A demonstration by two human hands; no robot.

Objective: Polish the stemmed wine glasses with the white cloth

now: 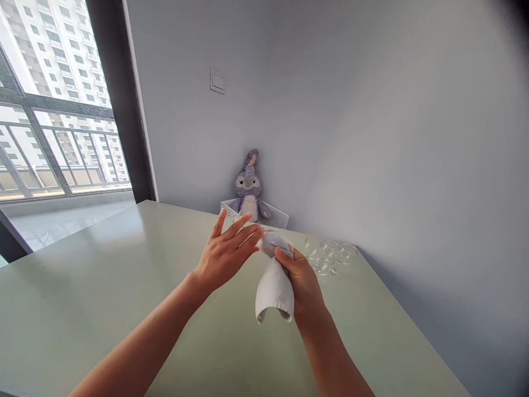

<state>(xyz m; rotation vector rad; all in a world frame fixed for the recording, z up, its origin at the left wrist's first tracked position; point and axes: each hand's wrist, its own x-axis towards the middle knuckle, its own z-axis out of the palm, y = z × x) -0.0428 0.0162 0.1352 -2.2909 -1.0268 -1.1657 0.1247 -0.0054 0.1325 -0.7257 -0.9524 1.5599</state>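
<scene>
My right hand (303, 281) is closed around a clear glass (275, 242) together with a white cloth (274, 289), which hangs down below the fingers with its lower edge curled. The glass is tilted, its rounded end pointing up and left. My left hand (227, 253) has its fingers spread, just left of the glass. Its fingertips are close to the glass; whether they touch it I cannot tell. Nothing is held in my left hand.
Several clear glasses (328, 256) stand at the table's back right edge. A purple plush rabbit (248, 190) sits in a white perforated basket (279, 218) against the wall, behind my hands. The pale green table (103, 286) extends left towards a window (61, 143).
</scene>
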